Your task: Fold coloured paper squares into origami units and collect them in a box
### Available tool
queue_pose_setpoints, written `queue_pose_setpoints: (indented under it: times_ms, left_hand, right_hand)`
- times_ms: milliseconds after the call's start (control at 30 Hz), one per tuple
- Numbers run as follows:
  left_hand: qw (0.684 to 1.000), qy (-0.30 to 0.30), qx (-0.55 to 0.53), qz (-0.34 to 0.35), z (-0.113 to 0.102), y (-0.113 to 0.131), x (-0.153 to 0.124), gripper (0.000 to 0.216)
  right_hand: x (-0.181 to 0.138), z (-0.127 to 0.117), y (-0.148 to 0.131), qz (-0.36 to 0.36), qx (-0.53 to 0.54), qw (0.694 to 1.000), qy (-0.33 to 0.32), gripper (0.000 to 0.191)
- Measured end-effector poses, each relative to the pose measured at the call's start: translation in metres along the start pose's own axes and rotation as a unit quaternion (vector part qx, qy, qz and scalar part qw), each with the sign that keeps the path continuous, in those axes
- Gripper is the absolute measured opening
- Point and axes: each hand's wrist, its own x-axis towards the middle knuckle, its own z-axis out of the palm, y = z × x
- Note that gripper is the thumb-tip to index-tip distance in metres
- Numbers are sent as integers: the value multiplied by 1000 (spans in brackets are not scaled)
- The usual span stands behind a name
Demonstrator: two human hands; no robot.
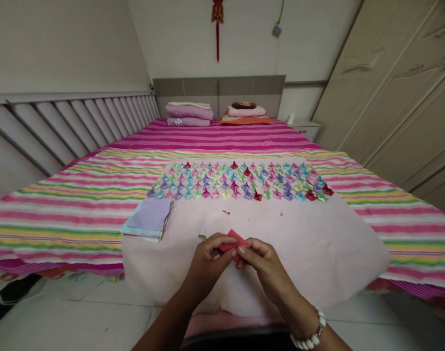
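Between both hands is a partly folded piece of red origami paper, held above a large pale sheet. My left hand pinches it from the left, thumb in front. From the right, my right hand grips its lower corner between thumb and fingers. The fingers cover part of the folds. Beyond the hands, several rows of small folded paper figures in many colours stand on the sheet. To the left lies a stack of square coloured papers, lilac on top.
The pale sheet lies over a striped bedspread and hangs past the near bed edge. Small red scraps and a green bit lie on it. A railing runs along the left, a wardrobe along the right.
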Motion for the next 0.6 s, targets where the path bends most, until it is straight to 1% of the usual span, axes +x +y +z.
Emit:
queue_pose_setpoints:
  times_ms: [133, 200, 300, 433, 533, 600]
  left_hand:
    - [991, 53, -99, -72, 4, 0, 2, 62]
    - [983, 73, -137, -99, 4, -2, 3, 69]
    - [978, 90, -148, -118, 1, -3, 4, 65]
    - [977, 98, -148, -118, 0, -2, 5, 62]
    - [971, 109, -178, -116, 6, -3, 4, 60]
    - [970, 96, -194, -113, 13, -5, 1, 49]
  right_hand:
    - [2, -1, 2, -29, -30, 999, 25, 21]
    - [2, -2, 3, -40, -41, 998, 33, 21]
    - [1, -3, 4, -47, -57, 997, 36, 23]
    - [1, -4, 6, -57, -69, 995, 38, 30]
    - [2, -3, 6, -81, -84, 992, 55, 30]
    - [3, -2, 6, -99, -94, 988, 67, 31]
